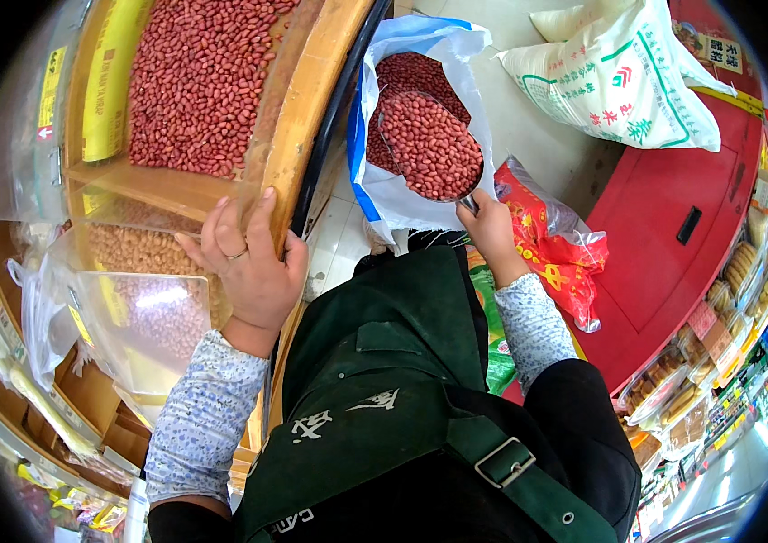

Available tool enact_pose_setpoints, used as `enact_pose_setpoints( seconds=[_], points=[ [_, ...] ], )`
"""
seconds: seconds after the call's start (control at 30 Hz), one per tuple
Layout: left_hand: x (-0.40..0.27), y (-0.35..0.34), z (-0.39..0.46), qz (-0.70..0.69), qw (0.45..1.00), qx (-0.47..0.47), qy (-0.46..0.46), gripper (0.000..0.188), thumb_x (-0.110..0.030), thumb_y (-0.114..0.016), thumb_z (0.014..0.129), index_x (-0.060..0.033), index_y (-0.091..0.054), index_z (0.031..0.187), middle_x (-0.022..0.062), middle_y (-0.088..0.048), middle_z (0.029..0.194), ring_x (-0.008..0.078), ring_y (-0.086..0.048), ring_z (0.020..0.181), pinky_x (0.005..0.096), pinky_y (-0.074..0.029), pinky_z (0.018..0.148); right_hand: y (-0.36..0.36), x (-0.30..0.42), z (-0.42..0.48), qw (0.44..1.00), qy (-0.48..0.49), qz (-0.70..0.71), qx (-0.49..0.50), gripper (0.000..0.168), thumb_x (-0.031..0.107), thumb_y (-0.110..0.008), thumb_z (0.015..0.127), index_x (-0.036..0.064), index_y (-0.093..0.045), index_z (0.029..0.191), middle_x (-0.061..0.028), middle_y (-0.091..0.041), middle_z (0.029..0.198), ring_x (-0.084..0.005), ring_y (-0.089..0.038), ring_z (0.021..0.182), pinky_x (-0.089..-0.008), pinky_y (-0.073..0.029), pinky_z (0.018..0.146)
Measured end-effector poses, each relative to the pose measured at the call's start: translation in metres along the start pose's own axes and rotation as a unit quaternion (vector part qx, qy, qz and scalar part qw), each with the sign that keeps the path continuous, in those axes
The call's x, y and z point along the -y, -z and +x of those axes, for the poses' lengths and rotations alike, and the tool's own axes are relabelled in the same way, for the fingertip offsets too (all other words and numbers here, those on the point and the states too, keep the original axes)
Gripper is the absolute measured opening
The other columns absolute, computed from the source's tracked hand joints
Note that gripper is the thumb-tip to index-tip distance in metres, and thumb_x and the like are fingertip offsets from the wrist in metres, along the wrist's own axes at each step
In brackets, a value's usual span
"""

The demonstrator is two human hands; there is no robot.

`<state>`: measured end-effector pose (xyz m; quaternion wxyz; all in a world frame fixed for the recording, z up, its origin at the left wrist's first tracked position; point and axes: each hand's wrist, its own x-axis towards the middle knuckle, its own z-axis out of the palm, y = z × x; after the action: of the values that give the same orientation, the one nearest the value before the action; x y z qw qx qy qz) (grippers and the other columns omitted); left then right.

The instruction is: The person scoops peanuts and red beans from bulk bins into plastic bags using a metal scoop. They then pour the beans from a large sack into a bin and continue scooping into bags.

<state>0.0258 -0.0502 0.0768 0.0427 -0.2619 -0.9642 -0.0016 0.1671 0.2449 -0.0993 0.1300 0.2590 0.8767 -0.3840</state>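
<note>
My right hand [490, 227] grips the handle of a metal scoop [471, 197]. Red-skinned peanuts [428, 139] fill the scoop, which is over an open white woven sack [418, 210] with a blue edge. More red peanuts show inside the sack around the scoop. My left hand [251, 261] rests with fingers spread on the wooden front rim [282, 153] of a display bin, holding nothing. Behind that rim, a compartment holds a wide layer of red peanuts [204, 81].
Clear-lidded compartments [153, 251] hold tan and pinkish nuts at left. A full white sack [618, 81] leans on a red cabinet [669, 224] at right. A red plastic bag [557, 251] lies beside my right forearm. Packaged baked goods [689, 360] line the far right edge.
</note>
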Motion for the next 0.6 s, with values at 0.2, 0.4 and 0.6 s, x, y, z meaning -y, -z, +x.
enact_pose_setpoints(
  seconds=[0.2, 0.4, 0.6],
  points=[
    [0.002, 0.001, 0.001, -0.008, 1.000, -0.007, 0.000, 0.056, -0.023, -0.069, 0.076, -0.0136, -0.059, 0.131, 0.0139, -0.048, 0.127, 0.0334, -0.038, 0.131, 0.0683, -0.005, 0.114, 0.029, 0.012, -0.018, 1.000, -0.003, 0.014, 0.026, 0.026, 0.024, -0.070, 0.084, 0.001, -0.060, 0.087, -0.0246, -0.063, 0.073, -0.0431, -0.065, 0.072, -0.0482, -0.050, 0.063],
    [0.008, -0.004, -0.002, -0.030, 0.999, -0.027, -0.003, 0.057, -0.023, -0.069, 0.076, -0.0136, -0.057, 0.132, 0.0143, -0.047, 0.131, 0.0340, -0.037, 0.132, 0.0697, -0.005, 0.113, 0.102, 0.061, -0.055, 0.997, -0.023, 0.068, 0.043, 0.024, 0.017, -0.069, 0.085, 0.002, -0.065, 0.103, -0.0220, -0.065, 0.076, -0.0332, -0.068, 0.067, -0.0397, -0.051, 0.062],
    [0.005, -0.005, -0.005, -0.046, 0.997, -0.050, 0.022, 0.052, -0.024, -0.066, 0.076, -0.0148, -0.060, 0.126, 0.0115, -0.051, 0.127, 0.0312, -0.043, 0.129, 0.0702, -0.013, 0.113, 0.191, 0.149, -0.060, 0.998, 0.048, -0.014, 0.044, 0.018, 0.006, -0.066, 0.085, -0.002, -0.065, 0.101, -0.0032, -0.051, 0.067, -0.0047, -0.046, 0.062, -0.0261, -0.041, 0.056]
  ],
)
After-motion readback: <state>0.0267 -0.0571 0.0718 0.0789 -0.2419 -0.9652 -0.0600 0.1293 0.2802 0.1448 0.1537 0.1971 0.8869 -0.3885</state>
